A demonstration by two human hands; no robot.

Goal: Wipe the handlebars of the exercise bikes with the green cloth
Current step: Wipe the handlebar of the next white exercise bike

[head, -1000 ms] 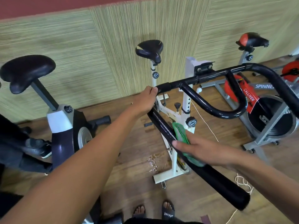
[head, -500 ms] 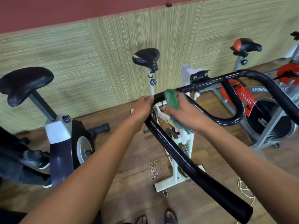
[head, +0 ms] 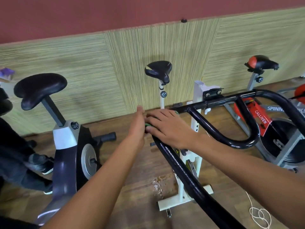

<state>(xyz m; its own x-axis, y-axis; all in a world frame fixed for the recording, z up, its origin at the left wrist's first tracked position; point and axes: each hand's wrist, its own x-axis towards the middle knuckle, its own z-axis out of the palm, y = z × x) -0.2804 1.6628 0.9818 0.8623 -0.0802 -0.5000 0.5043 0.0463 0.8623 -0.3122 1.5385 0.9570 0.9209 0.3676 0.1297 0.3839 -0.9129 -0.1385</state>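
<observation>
The white exercise bike's black handlebar (head: 181, 169) runs from the lower right up to a bend at the centre, then along a crossbar to the right. My right hand (head: 166, 128) lies over that bend and holds the green cloth (head: 147, 125) around the bar, thumb underneath. Only small green edges of the cloth show by the thumb and past the fingertips. My left hand (head: 138, 123) is right beside it on the left, fingers straight and pointing up, its palm side hidden from me.
A black and silver bike (head: 66, 146) stands at the left, with a person's legs and shoes (head: 38, 161) beside it. A red and grey spinning bike (head: 257, 116) stands at the right. White string (head: 259, 215) and small debris (head: 158, 184) lie on the wooden floor.
My right hand slid the cloth up the bar from its lower stretch to the bend. My left hand went from gripping the bend to straight fingers beside it.
</observation>
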